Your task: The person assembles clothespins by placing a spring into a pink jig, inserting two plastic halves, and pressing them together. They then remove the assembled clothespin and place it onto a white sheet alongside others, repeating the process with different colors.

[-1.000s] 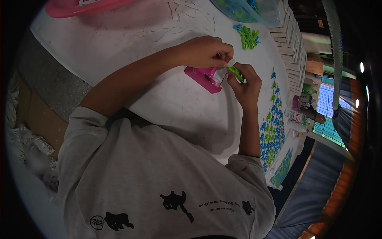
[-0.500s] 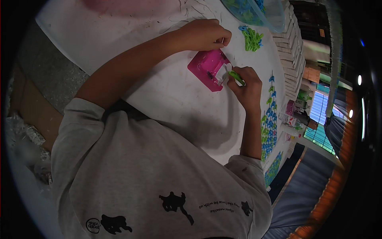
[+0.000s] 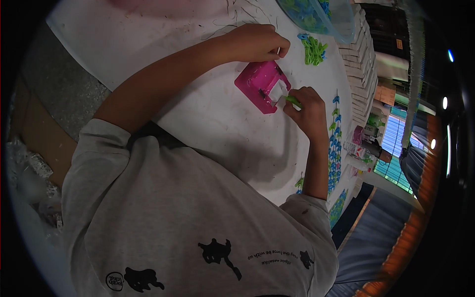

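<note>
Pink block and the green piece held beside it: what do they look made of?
Pink block: likely moulded hard plastic, opaque and faintly glossy, with crisp edges and uniform colour. Green piece in the right hand: probably plastic too, matching the bright heap of clips, but too small to be sure.

Right hand [image 3: 308, 110] is pinching a green clip [image 3: 293, 101] right at the pink jig's [image 3: 260, 79] 4 o'clock edge. Left hand [image 3: 257, 42] sits curled up at the jig's 12 o'clock. Clip pile [image 3: 312, 48] at 2 o'clock, bowl [image 3: 341, 24] just past it.
</note>
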A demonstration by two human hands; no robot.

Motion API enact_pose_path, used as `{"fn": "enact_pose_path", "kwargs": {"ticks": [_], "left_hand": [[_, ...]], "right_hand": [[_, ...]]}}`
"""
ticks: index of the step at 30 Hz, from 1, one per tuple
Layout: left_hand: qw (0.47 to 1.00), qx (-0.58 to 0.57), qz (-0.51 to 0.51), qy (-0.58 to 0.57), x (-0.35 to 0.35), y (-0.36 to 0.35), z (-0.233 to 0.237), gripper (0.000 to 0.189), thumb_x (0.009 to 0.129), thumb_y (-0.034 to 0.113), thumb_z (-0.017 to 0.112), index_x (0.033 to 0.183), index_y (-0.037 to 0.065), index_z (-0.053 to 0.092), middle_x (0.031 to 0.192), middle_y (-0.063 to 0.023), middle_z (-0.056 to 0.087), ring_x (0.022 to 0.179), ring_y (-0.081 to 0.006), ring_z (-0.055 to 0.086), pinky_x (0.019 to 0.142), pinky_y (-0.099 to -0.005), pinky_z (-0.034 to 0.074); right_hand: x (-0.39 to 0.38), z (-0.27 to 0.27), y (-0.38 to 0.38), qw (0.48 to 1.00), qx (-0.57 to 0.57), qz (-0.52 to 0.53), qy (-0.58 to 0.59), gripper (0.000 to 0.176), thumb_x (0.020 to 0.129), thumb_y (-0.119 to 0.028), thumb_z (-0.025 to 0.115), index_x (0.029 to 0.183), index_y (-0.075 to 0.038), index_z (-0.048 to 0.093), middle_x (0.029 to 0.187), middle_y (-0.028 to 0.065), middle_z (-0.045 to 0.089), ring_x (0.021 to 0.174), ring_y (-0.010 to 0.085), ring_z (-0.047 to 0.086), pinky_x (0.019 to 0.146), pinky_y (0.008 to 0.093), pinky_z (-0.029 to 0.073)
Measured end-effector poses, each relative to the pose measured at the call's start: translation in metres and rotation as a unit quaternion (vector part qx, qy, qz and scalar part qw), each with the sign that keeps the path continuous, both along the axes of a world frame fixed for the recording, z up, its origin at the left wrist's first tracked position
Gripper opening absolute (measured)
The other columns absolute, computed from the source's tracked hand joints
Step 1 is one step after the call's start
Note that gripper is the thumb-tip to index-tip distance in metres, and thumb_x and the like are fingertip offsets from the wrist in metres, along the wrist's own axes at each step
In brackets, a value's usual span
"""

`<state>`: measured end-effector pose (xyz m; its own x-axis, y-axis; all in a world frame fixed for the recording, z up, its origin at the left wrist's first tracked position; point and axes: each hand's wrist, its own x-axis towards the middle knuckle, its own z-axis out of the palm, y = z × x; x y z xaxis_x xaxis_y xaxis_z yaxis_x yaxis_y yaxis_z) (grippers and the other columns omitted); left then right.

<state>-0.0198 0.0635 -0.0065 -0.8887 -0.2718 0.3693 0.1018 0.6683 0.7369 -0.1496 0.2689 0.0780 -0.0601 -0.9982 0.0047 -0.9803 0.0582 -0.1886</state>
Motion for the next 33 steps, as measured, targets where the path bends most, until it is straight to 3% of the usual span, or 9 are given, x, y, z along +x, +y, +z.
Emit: {"fn": "enact_pose_path", "kwargs": {"ticks": [14, 20, 24, 29, 31, 33], "left_hand": [[1.000, 0.006, 0.000, -0.019, -0.001, -0.001, 0.000, 0.006, 0.087, 0.018, 0.063, 0.091, 0.014, 0.064, 0.080, 0.0020, 0.068, 0.088, -0.0198, 0.059, 0.074, -0.0372, 0.049], [1.000, -0.003, 0.005, -0.024, 0.001, -0.002, 0.003, 0.007, 0.087, 0.019, 0.062, 0.092, 0.014, 0.064, 0.079, 0.0014, 0.068, 0.088, -0.0194, 0.059, 0.074, -0.0373, 0.049], [0.999, 0.007, 0.019, -0.026, 0.001, 0.000, 0.005, 0.012, 0.088, 0.021, 0.063, 0.098, 0.014, 0.064, 0.080, -0.0002, 0.068, 0.088, -0.0199, 0.060, 0.074, -0.0376, 0.050], [0.999, 0.044, 0.010, 0.023, 0.001, 0.005, 0.014, 0.018, 0.091, 0.022, 0.062, 0.106, 0.013, 0.063, 0.078, -0.0040, 0.068, 0.081, -0.0182, 0.064, 0.072, -0.0340, 0.051], [0.963, 0.263, -0.053, 0.033, 0.002, 0.008, 0.022, 0.020, 0.096, 0.024, 0.059, 0.111, 0.011, 0.062, 0.081, -0.0060, 0.068, 0.080, -0.0145, 0.066, 0.071, -0.0300, 0.050], [0.947, 0.312, -0.071, 0.034, 0.004, 0.010, 0.027, 0.022, 0.097, 0.025, 0.057, 0.112, 0.010, 0.061, 0.083, -0.0060, 0.068, 0.081, -0.0134, 0.066, 0.071, -0.0287, 0.050]], "right_hand": [[-0.010, 0.007, 0.002, 0.994, 0.093, 0.023, 0.048, 0.017, 0.064, -0.008, 0.069, 0.079, 0.000, 0.065, 0.072, 0.0127, 0.059, 0.072, 0.0305, 0.058, 0.066, 0.0404, 0.050], [-0.010, 0.018, 0.004, 0.989, 0.126, 0.008, 0.072, 0.021, 0.065, -0.008, 0.071, 0.084, -0.002, 0.066, 0.076, 0.0116, 0.061, 0.074, 0.0309, 0.059, 0.068, 0.0410, 0.050], [0.003, 0.056, 0.000, 0.989, 0.103, -0.032, 0.098, 0.019, 0.069, -0.008, 0.072, 0.088, -0.004, 0.068, 0.081, 0.0106, 0.061, 0.074, 0.0300, 0.060, 0.065, 0.0402, 0.050], [0.024, 0.060, 0.004, 0.970, -0.174, -0.090, 0.142, 0.036, 0.075, -0.002, 0.075, 0.109, -0.011, 0.071, 0.090, 0.0060, 0.059, 0.070, 0.0198, 0.062, 0.058, 0.0309, 0.051], [0.025, 0.049, 0.005, 0.959, -0.226, -0.065, 0.160, 0.040, 0.074, 0.001, 0.074, 0.112, -0.010, 0.070, 0.093, 0.0061, 0.059, 0.070, 0.0185, 0.061, 0.059, 0.0300, 0.051], [0.030, 0.040, 0.005, 0.944, -0.275, -0.039, 0.178, 0.044, 0.074, 0.004, 0.074, 0.116, -0.009, 0.069, 0.095, 0.0062, 0.058, 0.070, 0.0172, 0.060, 0.059, 0.0290, 0.050]]}}
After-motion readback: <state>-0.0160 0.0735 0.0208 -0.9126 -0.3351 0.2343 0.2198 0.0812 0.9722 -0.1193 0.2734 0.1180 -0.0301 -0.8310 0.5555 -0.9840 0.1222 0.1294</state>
